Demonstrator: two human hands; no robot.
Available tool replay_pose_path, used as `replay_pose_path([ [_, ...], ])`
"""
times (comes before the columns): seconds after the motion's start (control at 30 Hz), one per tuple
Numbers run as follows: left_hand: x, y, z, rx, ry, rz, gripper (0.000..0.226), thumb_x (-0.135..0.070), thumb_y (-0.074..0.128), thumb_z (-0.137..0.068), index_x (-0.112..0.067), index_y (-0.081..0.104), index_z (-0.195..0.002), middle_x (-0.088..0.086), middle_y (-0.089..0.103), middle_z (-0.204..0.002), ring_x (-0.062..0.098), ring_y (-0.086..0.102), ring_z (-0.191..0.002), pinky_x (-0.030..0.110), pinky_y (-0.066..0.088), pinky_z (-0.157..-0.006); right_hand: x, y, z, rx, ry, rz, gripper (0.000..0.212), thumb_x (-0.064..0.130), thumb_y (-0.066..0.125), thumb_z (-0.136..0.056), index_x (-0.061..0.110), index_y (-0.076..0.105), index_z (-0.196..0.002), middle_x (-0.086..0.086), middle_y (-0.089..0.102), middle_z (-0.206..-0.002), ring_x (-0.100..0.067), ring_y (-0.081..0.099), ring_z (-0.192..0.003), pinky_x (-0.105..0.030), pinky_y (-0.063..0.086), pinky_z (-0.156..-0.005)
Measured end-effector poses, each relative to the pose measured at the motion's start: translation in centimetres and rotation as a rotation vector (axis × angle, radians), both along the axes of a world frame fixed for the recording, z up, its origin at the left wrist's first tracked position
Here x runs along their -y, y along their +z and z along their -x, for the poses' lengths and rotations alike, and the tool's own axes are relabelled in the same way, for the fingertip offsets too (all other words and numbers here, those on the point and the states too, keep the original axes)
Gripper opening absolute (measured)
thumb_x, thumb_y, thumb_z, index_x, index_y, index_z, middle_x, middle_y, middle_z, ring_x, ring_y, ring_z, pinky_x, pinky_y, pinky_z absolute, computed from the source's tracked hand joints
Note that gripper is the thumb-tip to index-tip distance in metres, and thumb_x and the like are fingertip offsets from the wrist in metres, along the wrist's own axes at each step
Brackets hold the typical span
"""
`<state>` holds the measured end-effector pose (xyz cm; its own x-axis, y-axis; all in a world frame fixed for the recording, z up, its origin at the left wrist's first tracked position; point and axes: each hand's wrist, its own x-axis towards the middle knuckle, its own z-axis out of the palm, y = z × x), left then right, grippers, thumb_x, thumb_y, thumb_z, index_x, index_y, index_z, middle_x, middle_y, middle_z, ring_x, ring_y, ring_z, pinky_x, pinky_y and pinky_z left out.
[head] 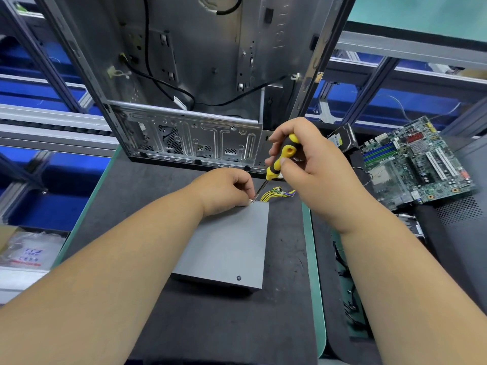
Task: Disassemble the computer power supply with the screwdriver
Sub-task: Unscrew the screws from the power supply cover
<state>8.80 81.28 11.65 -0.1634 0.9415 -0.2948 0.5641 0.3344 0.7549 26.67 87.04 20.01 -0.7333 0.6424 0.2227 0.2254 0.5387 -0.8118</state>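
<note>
A grey metal power supply (226, 248) lies flat on the dark mat, with yellow wires (275, 193) coming out of its far end. My right hand (308, 164) grips a yellow and black screwdriver (280, 159), its tip down at the box's far edge. My left hand (224, 191) rests on the far left part of the box and pinches a small screw (251, 201) right at the screwdriver's tip. One dark screw (238, 278) sits in the near right corner of the lid.
An open computer case (189, 101) stands upright just behind the power supply. A green motherboard (416, 162) and a hard drive (342, 139) lie to the right. A plastic bag (29, 251) lies at the left. Blue bins and metal rails run behind.
</note>
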Motion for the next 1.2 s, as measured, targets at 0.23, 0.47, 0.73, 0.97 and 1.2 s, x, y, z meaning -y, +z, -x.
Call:
replay_pose_path([
  [0.23,0.31,0.64,-0.21,-0.015,-0.02,0.008,0.012,-0.029,0.064,-0.063,-0.037,0.067,-0.072,-0.016,0.067,-0.076,0.015,0.063,-0.083,0.045,0.054,-0.088,0.08,-0.2,0.07,-0.018,-0.01,0.019,0.036,-0.005,0.046,-0.088,0.025,0.052,-0.106,0.005,0.062,-0.094,-0.011,0.068,-0.095,-0.032,0.056,-0.081],
  [0.47,0.45,0.59,-0.26,-0.003,-0.004,0.022,0.015,-0.029,0.064,-0.065,-0.037,0.07,-0.075,-0.017,0.066,-0.072,0.013,0.062,-0.078,0.045,0.056,-0.087,0.0,-0.18,-0.18,0.005,-0.012,-0.021,0.036,-0.001,0.046,-0.088,0.03,0.051,-0.105,0.008,0.061,-0.094,-0.009,0.067,-0.095,-0.03,0.055,-0.08],
  [0.73,0.43,0.36,-0.19,-0.002,-0.002,-0.003,0.014,-0.022,0.067,-0.072,-0.036,0.067,-0.073,-0.017,0.064,-0.07,0.01,0.057,-0.071,0.042,0.054,-0.082,0.27,-0.11,-0.13,-0.014,-0.012,0.0,0.037,-0.002,0.047,-0.088,0.029,0.051,-0.106,0.008,0.061,-0.094,-0.009,0.068,-0.095,-0.031,0.056,-0.081],
  [0.97,0.43,0.18,-0.16,-0.013,-0.001,-0.028,0.017,-0.018,0.068,-0.075,-0.034,0.067,-0.072,-0.018,0.062,-0.068,0.009,0.056,-0.07,0.04,0.053,-0.08,0.56,0.08,-0.15,0.051,0.015,-0.021,0.036,-0.002,0.046,-0.091,0.031,0.051,-0.105,0.008,0.06,-0.097,-0.007,0.066,-0.098,-0.032,0.054,-0.079],
  [1.2,0.44,0.21,-0.25,-0.027,0.001,-0.043,0.019,-0.017,0.07,-0.077,-0.035,0.067,-0.071,-0.017,0.063,-0.069,0.009,0.057,-0.072,0.039,0.052,-0.082,0.55,0.43,-0.25,0.096,0.032,-0.048,0.035,-0.003,0.046,-0.091,0.028,0.051,-0.107,0.006,0.06,-0.1,-0.008,0.065,-0.1,-0.035,0.054,-0.082],
])
